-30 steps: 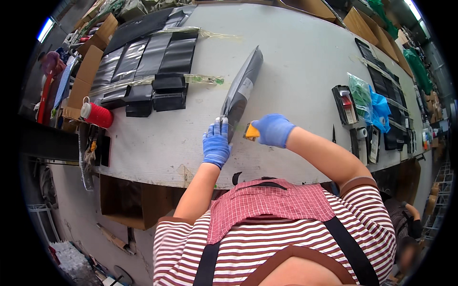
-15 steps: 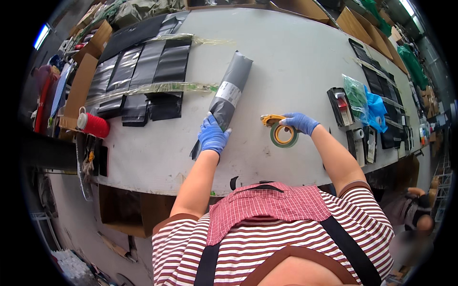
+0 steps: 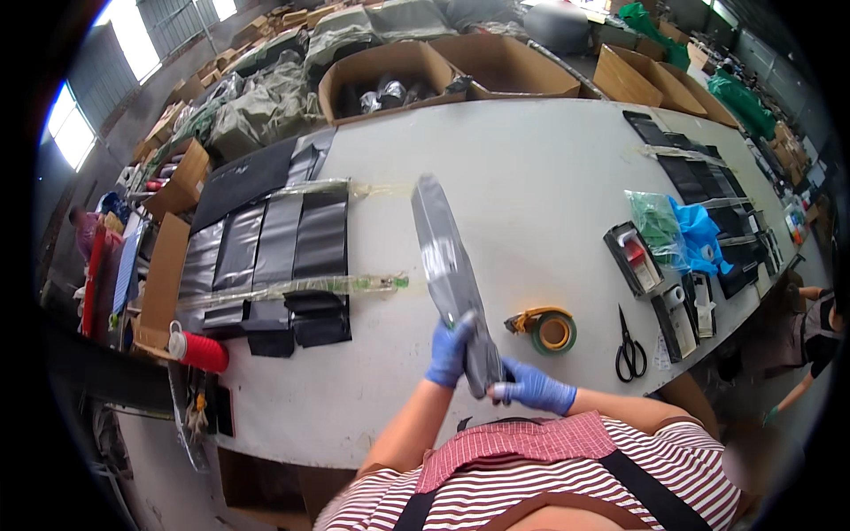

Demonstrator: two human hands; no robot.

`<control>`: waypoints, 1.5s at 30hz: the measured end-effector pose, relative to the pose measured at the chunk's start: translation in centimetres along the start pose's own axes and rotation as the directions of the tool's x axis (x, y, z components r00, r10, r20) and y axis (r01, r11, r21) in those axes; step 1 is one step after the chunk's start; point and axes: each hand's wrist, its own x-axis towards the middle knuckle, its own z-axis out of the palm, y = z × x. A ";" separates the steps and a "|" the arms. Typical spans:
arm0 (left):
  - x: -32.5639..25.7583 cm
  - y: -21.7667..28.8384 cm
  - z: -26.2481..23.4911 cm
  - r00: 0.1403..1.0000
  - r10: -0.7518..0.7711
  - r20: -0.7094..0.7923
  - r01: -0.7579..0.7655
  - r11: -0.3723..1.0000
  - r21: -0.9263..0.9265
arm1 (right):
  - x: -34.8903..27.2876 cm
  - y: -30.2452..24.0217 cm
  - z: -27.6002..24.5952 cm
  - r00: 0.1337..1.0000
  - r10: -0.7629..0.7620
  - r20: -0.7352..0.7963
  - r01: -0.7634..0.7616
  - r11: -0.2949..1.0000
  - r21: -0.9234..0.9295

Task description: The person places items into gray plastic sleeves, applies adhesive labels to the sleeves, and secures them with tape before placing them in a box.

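Note:
Both hands wear blue gloves and grip the near end of a long grey plastic mailer bag (image 3: 445, 265) with a pale label, held up edge-on above the white table (image 3: 540, 168). My left hand (image 3: 451, 350) clasps its left side. My right hand (image 3: 532, 387) pinches its lower end from the right. A roll of green tape on a yellow dispenser (image 3: 546, 328) lies on the table just right of the hands, untouched.
Flat black and grey bags (image 3: 276, 257) lie taped in rows at left beside a red spool (image 3: 202, 352). Black scissors (image 3: 629, 346), small black trays (image 3: 632, 259) and green and blue bags (image 3: 680, 232) sit at right. Open cardboard boxes (image 3: 398, 75) line the far edge.
My right hand left the tape roll on the table and came back to the bag's near end. The bag turned from lying flat to standing edge-on in both hands.

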 end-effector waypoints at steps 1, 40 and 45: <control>2.5 2.8 1.3 0.997 0.062 0.053 -0.062 0.998 0.004 | 2.3 -4.0 -1.2 0.987 -0.134 -0.085 0.138 0.990 0.039; 2.0 -17.5 10.0 0.927 -0.175 0.332 -0.322 0.085 0.943 | -25.4 20.9 -17.9 0.795 0.117 -0.596 -0.255 0.955 -0.152; 3.8 -23.2 15.5 0.800 -0.155 0.579 -0.598 -0.143 0.789 | -25.9 20.7 -23.3 0.767 -0.006 -0.642 -0.174 0.961 -0.217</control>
